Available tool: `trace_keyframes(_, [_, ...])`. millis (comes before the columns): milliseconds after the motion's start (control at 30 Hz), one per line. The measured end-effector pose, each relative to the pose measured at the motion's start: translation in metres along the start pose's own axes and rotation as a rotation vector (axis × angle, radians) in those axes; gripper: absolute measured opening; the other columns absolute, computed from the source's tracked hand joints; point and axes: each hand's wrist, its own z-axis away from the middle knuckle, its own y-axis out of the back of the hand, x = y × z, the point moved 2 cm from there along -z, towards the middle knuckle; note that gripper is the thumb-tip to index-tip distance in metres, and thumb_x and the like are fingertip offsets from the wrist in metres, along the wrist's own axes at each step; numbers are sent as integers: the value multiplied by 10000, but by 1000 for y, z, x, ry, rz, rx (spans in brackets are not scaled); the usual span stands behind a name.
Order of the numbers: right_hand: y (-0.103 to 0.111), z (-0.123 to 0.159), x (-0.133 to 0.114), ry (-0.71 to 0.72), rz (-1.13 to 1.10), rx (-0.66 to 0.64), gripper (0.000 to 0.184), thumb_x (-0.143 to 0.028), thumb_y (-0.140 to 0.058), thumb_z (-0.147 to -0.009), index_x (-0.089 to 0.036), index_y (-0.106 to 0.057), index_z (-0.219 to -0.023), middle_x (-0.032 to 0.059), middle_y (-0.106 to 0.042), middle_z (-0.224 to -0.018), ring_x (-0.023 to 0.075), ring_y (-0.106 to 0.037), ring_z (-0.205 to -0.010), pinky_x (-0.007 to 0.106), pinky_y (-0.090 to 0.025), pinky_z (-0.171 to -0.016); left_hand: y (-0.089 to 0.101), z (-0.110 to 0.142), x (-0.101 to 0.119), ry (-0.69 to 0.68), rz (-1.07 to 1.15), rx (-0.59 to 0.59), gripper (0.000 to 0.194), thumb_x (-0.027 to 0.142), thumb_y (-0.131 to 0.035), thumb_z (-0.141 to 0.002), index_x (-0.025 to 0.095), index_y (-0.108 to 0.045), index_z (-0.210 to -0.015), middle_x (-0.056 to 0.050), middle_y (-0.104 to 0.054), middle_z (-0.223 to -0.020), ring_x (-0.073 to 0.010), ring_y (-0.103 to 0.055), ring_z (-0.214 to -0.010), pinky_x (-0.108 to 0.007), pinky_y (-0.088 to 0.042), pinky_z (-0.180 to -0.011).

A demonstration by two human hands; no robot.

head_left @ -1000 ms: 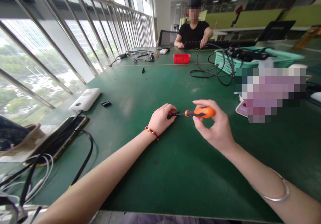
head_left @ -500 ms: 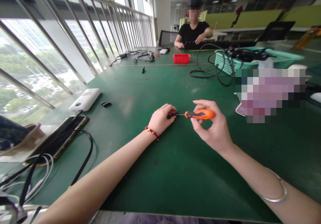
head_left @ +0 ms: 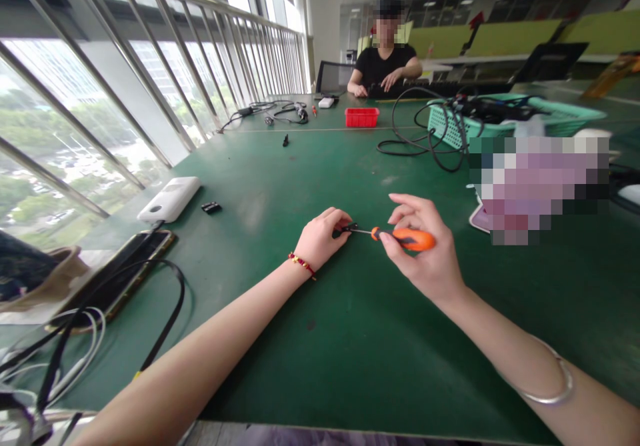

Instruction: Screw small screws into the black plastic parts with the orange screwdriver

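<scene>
Just right of the middle of the table, my left hand pinches a small black part between thumb and fingers; much of it is hidden by the fingertips. My right hand holds a screwdriver by its orange and black handle, thumb along the near side, with the index finger raised off it. The thin metal shaft points left, and its tip meets the black part or lies right at it; the exact contact is too small to tell.
A small black piece lies left, near a white power bank and a phone with cables. Farther back are another black piece, a red tray and a green basket of cables. A person sits opposite.
The screwdriver's handle has swung slightly right and toward me, so the shaft now slants. My right index finger has lifted away from the handle. My left hand stays in place.
</scene>
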Motion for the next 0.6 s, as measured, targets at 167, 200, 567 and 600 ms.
trace_keyframes(167, [2, -1, 2, -69, 16, -78, 194, -290, -592, -778, -186, -586, -942, -62, -480, -529, 96, -460, -457, 234, -376, -490, 0, -1, 0, -2, 0, 5, 157, 106, -567, -731, 182, -583, -867, -3, -596, -823, -124, -601, -756, -233, -512, -676])
trace_keyframes(200, [2, -1, 2, -65, 19, -92, 146, -282, -581, -788, -185, -592, -897, -65, -473, -502, 90, -443, -437, 231, -363, -479, 0, -1, 0, -2, -3, 4, 156, 106, -567, -731, 183, -583, -866, -2, -595, -820, -124, -601, -755, -233, -512, -673])
trace_keyframes(567, [2, -3, 2, -89, -36, -58, 251, -292, -586, -779, -189, -539, -1003, -57, -498, -577, 105, -489, -480, 232, -385, -488, 1, 0, 2, 6, -10, -3, 147, 111, -564, -741, 187, -582, -865, -2, -594, -826, -122, -596, -752, -231, -503, -668])
trace_keyframes(600, [2, -3, 1, -110, -32, -81, 192, -305, -577, -790, -191, -556, -943, -60, -501, -541, 99, -481, -452, 224, -366, -466, 1, 0, 2, 7, -12, -5, 140, 115, -563, -745, 187, -581, -863, -3, -594, -826, -122, -594, -749, -231, -502, -664])
